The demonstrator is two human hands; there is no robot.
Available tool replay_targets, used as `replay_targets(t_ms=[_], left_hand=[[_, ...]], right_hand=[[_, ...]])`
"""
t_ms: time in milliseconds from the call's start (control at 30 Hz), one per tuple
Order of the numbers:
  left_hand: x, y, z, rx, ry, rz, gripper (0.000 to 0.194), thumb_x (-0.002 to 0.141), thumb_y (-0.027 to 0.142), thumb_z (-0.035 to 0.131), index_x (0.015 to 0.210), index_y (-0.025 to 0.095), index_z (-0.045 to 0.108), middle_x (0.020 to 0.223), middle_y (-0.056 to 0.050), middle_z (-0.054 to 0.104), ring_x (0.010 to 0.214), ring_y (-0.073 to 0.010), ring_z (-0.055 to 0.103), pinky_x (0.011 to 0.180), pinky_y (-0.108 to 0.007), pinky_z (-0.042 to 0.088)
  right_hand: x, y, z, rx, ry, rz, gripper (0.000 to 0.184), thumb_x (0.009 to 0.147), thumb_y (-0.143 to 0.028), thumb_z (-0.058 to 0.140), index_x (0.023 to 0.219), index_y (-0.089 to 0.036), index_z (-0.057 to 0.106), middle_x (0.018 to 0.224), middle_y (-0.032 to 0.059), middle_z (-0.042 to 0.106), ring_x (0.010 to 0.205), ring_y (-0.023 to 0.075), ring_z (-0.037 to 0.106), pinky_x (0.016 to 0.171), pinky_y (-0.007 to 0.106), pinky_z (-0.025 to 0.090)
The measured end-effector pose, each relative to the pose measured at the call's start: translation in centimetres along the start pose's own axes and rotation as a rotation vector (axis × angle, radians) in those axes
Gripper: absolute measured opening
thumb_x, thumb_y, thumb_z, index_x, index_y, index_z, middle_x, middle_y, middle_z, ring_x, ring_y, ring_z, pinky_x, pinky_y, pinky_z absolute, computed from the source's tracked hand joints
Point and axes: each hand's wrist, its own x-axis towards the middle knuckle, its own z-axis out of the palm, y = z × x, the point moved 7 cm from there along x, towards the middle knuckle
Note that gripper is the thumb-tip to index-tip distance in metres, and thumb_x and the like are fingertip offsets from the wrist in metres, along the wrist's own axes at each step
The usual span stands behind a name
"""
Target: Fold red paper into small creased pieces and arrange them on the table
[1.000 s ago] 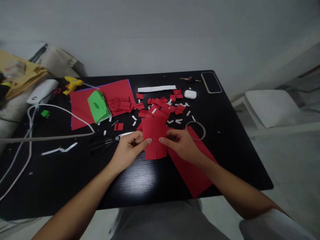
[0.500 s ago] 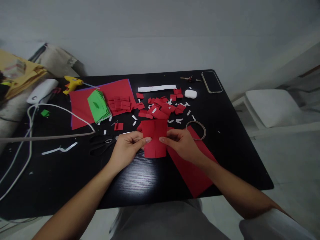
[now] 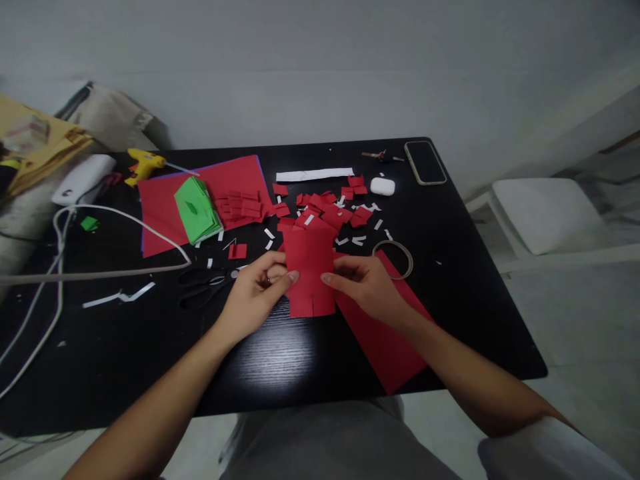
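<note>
Black table [image 3: 475,320] under pale wall [image 3: 320,73]. Left hand [image 3: 255,287] and right hand [image 3: 367,287] pinch red card [image 3: 310,267] at its side edges, thumbs on top; card spans the gap between fingertips. Versus half a second ago: card shows taller, probably re-tilted; grip looks unchanged, so handling judged ongoing. Beyond the fingers: red pieces [image 3: 320,203], then white strip [image 3: 315,175].

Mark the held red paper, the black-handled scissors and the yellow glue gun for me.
Held red paper [image 3: 311,268], head view: middle of the sheet.
Black-handled scissors [image 3: 217,281], head view: handles, near the pivot.
Yellow glue gun [image 3: 145,163], head view: the body.
</note>
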Motion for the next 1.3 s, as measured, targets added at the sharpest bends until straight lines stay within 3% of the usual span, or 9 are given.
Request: replay_targets(t_ms=[367,600,767,1000,1300], left_hand=[[-0.23,-0.98,0.51,-0.02,-0.068,-0.103,0.041,0.083,0.038,0.085,0.113,0.018,0.066,0.067,0.004,0.066,0.061,-0.0121,0.061,0.063,-0.023,0.049],[-0.2,-0.39,0.34,0.037,-0.055,-0.072,0.032,0.091,0.045,0.075,0.105,0.02,0.061,0.062,0.007,0.061,0.055,-0.0108,0.055,0.059,-0.022,0.046],[-0.25,-0.29,0.49,-0.003,-0.049,-0.045,0.03,0.087,0.04,0.081,0.103,0.02,0.065,0.071,0.004,0.063,0.065,-0.0114,0.058,0.065,-0.023,0.048],[-0.08,-0.58,0.38,-0.052,-0.025,-0.075,0.034,0.079,0.036,0.087,0.101,0.02,0.066,0.067,0.006,0.059,0.063,-0.0122,0.057,0.066,-0.024,0.049],[-0.26,-0.11,0.38,-0.002,-0.026,-0.06,0.03,0.084,0.043,0.082,0.094,0.021,0.064,0.063,0.006,0.054,0.06,-0.0123,0.052,0.062,-0.024,0.045]], right_hand=[[-0.01,-0.15,-0.32,-0.04,0.036,-0.022,0.022,0.084,-0.041,0.083,0.089,-0.02,0.081,0.087,0.003,0.079,0.078,0.0174,0.071,0.075,0.032,0.058],[0.11,-0.01,-0.23,0.0,0.009,-0.012,0.023,0.084,-0.041,0.083,0.091,-0.02,0.081,0.091,0.004,0.081,0.083,0.0193,0.074,0.078,0.033,0.061],[0.13,-0.02,-0.28,-0.01,0.011,-0.014,0.024,0.084,-0.043,0.083,0.087,-0.019,0.08,0.086,0.003,0.078,0.077,0.018,0.071,0.073,0.032,0.06],[0.18,-0.01,-0.03,0.05,-0.017,-0.01,0.029,0.079,-0.044,0.088,0.092,-0.02,0.08,0.089,0.0028,0.078,0.079,0.0173,0.073,0.076,0.032,0.061],[0.15,0.39,-0.27,0.023,0.028,-0.008,0.029,0.08,-0.044,0.086,0.094,-0.021,0.076,0.083,0.0015,0.076,0.074,0.017,0.071,0.07,0.031,0.059]])
